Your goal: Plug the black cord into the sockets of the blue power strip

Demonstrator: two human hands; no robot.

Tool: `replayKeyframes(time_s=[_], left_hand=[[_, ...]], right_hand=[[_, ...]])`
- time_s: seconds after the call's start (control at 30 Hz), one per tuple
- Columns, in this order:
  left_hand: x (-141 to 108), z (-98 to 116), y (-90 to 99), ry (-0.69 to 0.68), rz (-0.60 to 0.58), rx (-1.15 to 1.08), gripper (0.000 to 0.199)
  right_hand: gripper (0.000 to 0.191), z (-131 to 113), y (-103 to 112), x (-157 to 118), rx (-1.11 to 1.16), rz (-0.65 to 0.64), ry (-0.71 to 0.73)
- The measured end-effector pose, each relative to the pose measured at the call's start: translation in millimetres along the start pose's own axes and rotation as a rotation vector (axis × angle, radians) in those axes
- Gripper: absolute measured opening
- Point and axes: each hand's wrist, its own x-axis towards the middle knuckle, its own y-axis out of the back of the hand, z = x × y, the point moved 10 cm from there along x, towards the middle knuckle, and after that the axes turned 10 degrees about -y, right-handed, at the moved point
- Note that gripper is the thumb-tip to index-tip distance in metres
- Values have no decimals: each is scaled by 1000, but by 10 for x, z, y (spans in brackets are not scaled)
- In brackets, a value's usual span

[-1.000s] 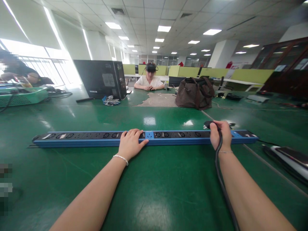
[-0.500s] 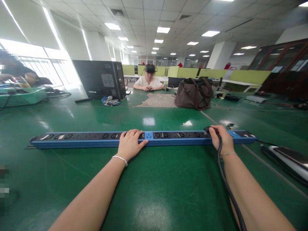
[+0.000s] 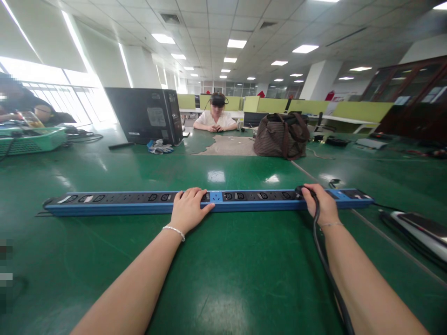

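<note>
A long blue and black power strip [image 3: 125,210] lies across the green table [image 3: 244,270]. My left hand [image 3: 189,207] rests on it just left of the blue middle socket [image 3: 216,197], fingers over the far edge and thumb along the near side. On the right part of the strip, my right hand [image 3: 321,204] grips a black plug [image 3: 299,190] by its cable end. The plug is down at the sockets; whether its pins are in one is hidden. Its thick black cable [image 3: 326,265] hangs below my palm along the forearm.
A black computer case [image 3: 143,114] with gloves [image 3: 159,147] beside it stands at the back left. A brown bag [image 3: 281,136] sits back right, a green basket [image 3: 38,139] far left. People sit across and at left.
My right hand and the plug have shifted very slightly left and down at the strip, and the cable has swung a little left. My left hand has stayed in place.
</note>
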Motion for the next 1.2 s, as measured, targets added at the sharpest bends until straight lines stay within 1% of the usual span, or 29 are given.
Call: replayKeyframes(time_s=[0.23, 0.37, 0.47, 0.6, 0.73, 0.97, 1.2], left_hand=[[2, 0, -11, 3, -11, 2, 49], [1, -4, -8, 8, -16, -1, 48], [0, -3, -4, 6, -14, -6, 48], [-3, -17, -16, 20, -25, -11, 48], [-2, -15, -15, 18, -26, -11, 49], [-1, -4, -4, 9, -18, -8, 47], [6, -10, -14, 7, -31, -10, 47]], right_hand=[[26, -33, 22, -46, -23, 34, 48], [28, -99, -23, -74, -107, -18, 116], [29, -133, -41, -98, -154, -27, 145], [28, -137, -61, -126, -203, -12, 160], [29, -135, -52, -141, -240, 34, 165], [28, -152, -66, -147, -242, 34, 188], [26, -161, -48, -173, -151, 47, 188]])
